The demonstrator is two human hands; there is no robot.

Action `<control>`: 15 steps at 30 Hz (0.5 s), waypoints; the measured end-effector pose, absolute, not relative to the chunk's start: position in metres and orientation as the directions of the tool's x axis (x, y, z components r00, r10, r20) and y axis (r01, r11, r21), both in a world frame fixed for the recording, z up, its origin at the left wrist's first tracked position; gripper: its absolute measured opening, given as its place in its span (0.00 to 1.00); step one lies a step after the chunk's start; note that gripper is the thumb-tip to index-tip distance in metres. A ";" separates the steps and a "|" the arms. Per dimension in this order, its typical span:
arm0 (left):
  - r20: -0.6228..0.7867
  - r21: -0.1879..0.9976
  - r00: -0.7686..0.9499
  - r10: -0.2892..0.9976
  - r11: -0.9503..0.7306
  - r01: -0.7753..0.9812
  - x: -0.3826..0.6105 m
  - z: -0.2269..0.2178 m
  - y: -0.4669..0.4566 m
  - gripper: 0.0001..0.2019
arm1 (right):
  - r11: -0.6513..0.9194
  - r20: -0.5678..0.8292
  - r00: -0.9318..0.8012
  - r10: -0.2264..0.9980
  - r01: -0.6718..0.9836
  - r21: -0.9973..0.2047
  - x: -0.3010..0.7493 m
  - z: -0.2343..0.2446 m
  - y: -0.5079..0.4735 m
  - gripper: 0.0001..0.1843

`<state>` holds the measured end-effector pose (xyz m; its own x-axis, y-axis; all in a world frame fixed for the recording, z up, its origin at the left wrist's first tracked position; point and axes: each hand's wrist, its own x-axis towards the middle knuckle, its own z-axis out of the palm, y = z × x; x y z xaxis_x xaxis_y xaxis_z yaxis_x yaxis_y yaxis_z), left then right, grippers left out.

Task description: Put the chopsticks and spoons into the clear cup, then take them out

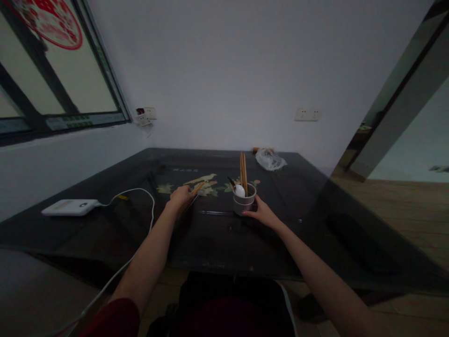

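A grey cup (244, 202) stands on the dark glass table (315, 224), a little past its middle. Two wooden chopsticks (243, 172) stand upright in it beside a white spoon (239, 190) and a dark-handled utensil. My right hand (262, 213) rests against the cup's right side, fingers curled round its wall. My left hand (180, 197) is closed on another pair of wooden chopsticks (195, 190), which lie low over the table and point towards the cup.
A white power bank (70, 207) lies at the table's left with a white cable (140, 196) running towards me. A crumpled clear plastic bag (270, 160) sits at the far edge by the wall. The floor opens to the right.
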<state>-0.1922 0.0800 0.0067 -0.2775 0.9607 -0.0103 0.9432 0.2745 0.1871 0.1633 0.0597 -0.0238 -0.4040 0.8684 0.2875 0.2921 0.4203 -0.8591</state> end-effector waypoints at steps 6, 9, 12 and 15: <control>-0.014 0.176 -0.241 0.970 0.240 0.955 -0.189 -0.002 0.088 0.18 | 0.429 0.291 -0.403 0.868 0.313 -0.847 0.164 -0.023 0.060 0.42; -0.011 0.182 -0.213 0.977 0.212 0.960 -0.189 -0.004 0.090 0.18 | 0.429 0.290 -0.403 0.868 0.311 -0.848 0.163 -0.024 0.061 0.42; -0.008 0.187 -0.200 0.980 0.197 0.962 -0.189 -0.004 0.090 0.18 | 0.433 0.292 -0.413 0.862 0.305 -0.848 0.164 -0.024 0.061 0.42; -0.007 0.188 -0.213 0.977 0.211 0.959 -0.189 -0.002 0.088 0.19 | 0.437 0.296 -0.415 0.860 0.303 -0.847 0.164 -0.024 0.061 0.42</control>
